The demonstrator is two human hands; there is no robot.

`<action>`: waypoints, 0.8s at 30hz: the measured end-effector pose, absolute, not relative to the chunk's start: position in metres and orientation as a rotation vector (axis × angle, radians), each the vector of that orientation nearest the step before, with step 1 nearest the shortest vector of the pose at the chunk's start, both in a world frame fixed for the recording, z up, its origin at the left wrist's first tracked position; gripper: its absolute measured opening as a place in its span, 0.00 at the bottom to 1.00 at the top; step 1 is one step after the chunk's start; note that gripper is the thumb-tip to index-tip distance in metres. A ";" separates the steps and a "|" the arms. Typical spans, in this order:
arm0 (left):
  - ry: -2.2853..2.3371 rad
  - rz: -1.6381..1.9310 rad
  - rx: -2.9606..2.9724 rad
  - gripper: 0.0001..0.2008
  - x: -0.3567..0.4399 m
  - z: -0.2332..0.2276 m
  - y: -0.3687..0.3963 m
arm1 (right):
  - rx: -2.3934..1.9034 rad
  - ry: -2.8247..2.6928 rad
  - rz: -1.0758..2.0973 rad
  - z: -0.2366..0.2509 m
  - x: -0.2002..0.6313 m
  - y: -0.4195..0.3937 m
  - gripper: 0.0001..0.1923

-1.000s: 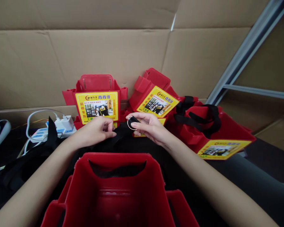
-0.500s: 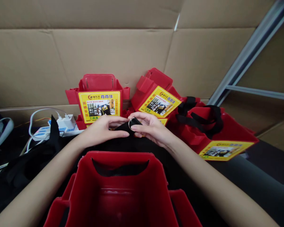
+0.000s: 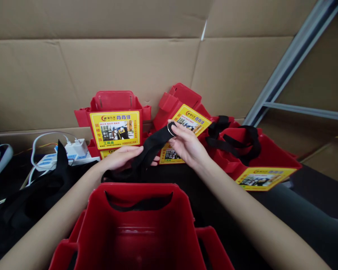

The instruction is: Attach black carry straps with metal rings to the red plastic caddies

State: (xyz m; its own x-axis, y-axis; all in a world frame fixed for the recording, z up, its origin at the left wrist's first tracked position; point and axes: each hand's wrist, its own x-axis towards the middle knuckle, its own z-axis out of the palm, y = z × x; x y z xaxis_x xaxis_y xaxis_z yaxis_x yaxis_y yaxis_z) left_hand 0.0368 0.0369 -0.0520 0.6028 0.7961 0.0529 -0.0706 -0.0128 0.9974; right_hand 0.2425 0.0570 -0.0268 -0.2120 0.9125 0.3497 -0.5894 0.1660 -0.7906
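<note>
A black webbing strap (image 3: 150, 147) stretches between my two hands, above the back rim of the nearest red tool box (image 3: 141, 232). My right hand (image 3: 187, 144) pinches the strap's end at a metal ring (image 3: 171, 129), raised higher than the left. My left hand (image 3: 123, 157) is closed loosely around the strap, its thumb in front and some fingertips showing behind. The near box faces me with its open top. Black webbing passes through slots in its back wall, and the strap's lower part dips behind that wall.
Behind my hands stand more red tool boxes (image 3: 114, 101) with yellow labels; one at right (image 3: 273, 150) has black straps. A power strip (image 3: 73, 153) with white cables and black webbing (image 3: 39, 195) lie at left. Cardboard (image 3: 124, 67) backs the table; a metal frame (image 3: 287, 60) slants at right.
My right hand has moved up and right with the ring, drawing out a longer stretch of strap. My left hand has shifted slightly left and down, still on the strap.
</note>
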 end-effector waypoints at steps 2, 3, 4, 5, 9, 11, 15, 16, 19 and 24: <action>0.599 0.762 1.382 0.20 0.042 -0.052 0.034 | -0.393 -1.076 1.453 -0.028 0.242 0.058 0.11; 0.587 0.768 1.363 0.20 0.044 -0.052 0.032 | -0.396 -1.078 1.457 -0.028 0.242 0.058 0.11; 0.594 0.780 1.353 0.20 0.045 -0.052 0.031 | -0.402 -1.079 1.462 -0.027 0.242 0.058 0.12; 0.617 0.796 1.352 0.20 0.047 -0.052 0.030 | -0.407 -1.077 1.467 -0.026 0.243 0.057 0.12; 0.739 0.889 1.387 0.14 0.047 -0.052 0.029 | -0.409 -1.072 1.480 -0.021 0.248 0.057 0.11; 0.778 0.969 1.388 0.11 0.046 -0.053 0.030 | -0.403 -1.075 1.483 -0.019 0.249 0.056 0.10; 0.846 1.224 1.375 0.11 0.048 -0.053 0.033 | -0.430 -1.139 1.478 -0.022 0.244 0.052 0.12; 0.850 1.290 1.371 0.11 0.048 -0.053 0.033 | -0.465 -1.184 1.474 -0.025 0.241 0.050 0.15; 0.834 1.443 1.372 0.11 0.049 -0.051 0.033 | -0.619 -1.450 1.458 -0.036 0.230 0.042 0.24; 0.777 1.568 1.391 0.09 0.046 -0.043 0.028 | -0.645 -1.954 1.592 -0.048 0.221 0.033 0.15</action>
State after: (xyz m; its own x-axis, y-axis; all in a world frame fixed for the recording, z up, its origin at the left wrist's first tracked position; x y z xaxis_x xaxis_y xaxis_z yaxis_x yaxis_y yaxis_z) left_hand 0.0460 0.0275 -0.0430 0.0092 0.9020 0.4317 -0.2026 -0.4211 0.8841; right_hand 0.2214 0.0326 -0.0483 -0.7434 0.6606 0.1047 0.0309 0.1903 -0.9812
